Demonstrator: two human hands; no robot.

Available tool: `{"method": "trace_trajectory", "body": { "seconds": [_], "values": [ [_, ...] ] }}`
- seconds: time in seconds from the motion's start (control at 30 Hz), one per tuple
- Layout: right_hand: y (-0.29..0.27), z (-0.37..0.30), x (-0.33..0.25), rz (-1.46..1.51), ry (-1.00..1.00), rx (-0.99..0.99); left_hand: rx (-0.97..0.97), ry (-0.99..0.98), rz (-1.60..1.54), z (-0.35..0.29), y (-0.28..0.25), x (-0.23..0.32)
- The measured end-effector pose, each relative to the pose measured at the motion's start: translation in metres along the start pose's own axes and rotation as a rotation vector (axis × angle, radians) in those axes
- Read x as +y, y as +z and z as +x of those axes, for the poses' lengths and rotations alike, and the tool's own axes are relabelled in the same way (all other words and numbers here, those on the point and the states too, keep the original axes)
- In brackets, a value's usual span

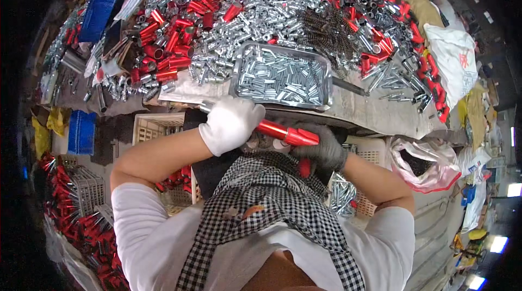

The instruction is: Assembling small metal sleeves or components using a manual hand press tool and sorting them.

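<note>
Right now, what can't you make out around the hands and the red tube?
Head view only.
- Red tube: one end is hidden inside the left hand in its white glove, so what it meets there is unseen.
- Right hand, dark glove: its fingers curl under the tube, so its grip is hidden.
- Metal tray: its silver parts are too small to tell apart.
- Crates below the table: cut off by arms and apron.
</note>
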State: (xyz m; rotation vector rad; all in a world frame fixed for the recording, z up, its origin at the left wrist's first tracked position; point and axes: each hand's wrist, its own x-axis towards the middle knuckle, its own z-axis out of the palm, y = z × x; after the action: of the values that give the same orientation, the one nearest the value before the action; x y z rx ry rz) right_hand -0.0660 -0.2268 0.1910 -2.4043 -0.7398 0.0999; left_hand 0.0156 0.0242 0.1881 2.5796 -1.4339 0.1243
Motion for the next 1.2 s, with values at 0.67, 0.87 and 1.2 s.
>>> {"method": "trace_trajectory", "body": {
  "seconds": [0.67,0.87,1.2],
  "values": [
    [0.050,-0.019,0.015,1.177,0.579,-0.077,-0.121,-0.064,-0.003,-0.013,0.022,-0.002],
    [0.002,0.015,0.003,-0.356,-0.200,-0.155,-0.525,-0.011,-0.560,-0.011,0.008,-0.016],
    [0.101,0.010,-0.014,0.341,0.258,0.048,-0.299,-0.176,-0.116,-0.054,0.027,-0.022]
  ]
}}
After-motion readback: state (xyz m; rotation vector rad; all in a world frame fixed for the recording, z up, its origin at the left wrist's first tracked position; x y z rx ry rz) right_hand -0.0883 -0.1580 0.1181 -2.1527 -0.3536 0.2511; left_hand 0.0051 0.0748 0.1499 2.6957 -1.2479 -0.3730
